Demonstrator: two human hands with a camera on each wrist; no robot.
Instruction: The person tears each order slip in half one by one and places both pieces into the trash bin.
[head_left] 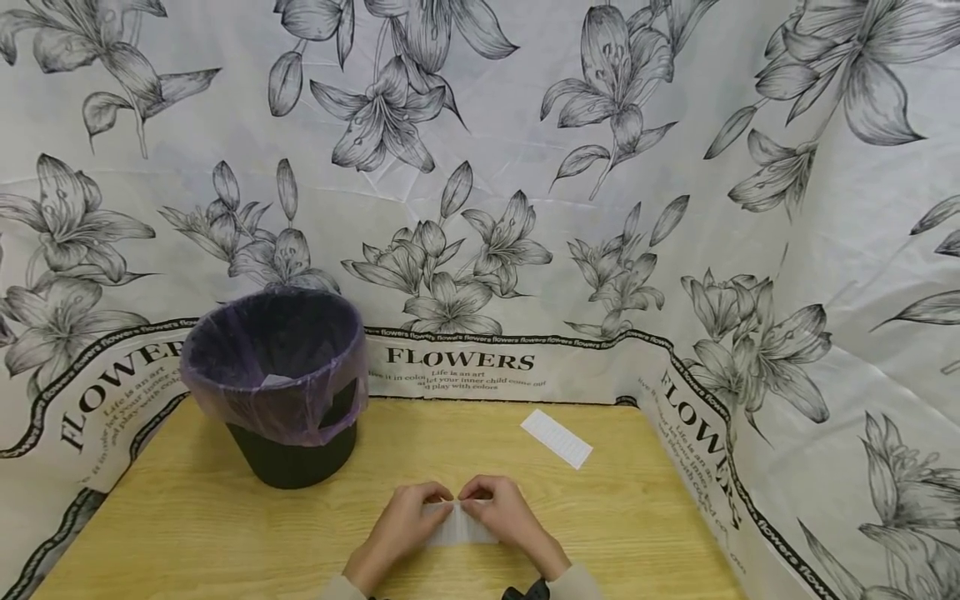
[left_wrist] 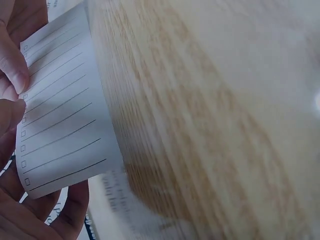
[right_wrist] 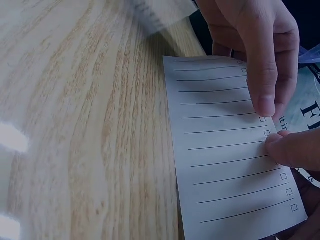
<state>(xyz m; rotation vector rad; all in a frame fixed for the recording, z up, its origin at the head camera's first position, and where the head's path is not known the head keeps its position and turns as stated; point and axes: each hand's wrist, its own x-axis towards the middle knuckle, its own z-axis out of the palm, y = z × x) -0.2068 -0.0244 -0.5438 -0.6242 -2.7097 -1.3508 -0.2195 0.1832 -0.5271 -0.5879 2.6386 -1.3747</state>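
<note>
A small sheet of lined checklist paper [head_left: 459, 532] is held between my two hands near the table's front. Its ruled lines and small checkboxes show clearly in the left wrist view on the paper [left_wrist: 65, 110], and again in the right wrist view on the sheet [right_wrist: 225, 150]. My left hand [head_left: 408, 518] and right hand [head_left: 504, 512] each pinch its far edge, thumbs on the near face. The thumbs sit close together at the middle of that edge. The sheet tilts up from the tabletop, and the fingers behind it are partly hidden.
A black bin [head_left: 300, 462] with a purple liner [head_left: 225, 408] stands at the back left, a scrap of white paper [head_left: 279, 381] visible inside. Another white printed slip [head_left: 557, 438] lies at the right of the wooden table [head_left: 637, 517]. Flower-printed cloth [head_left: 480, 292] surrounds the table.
</note>
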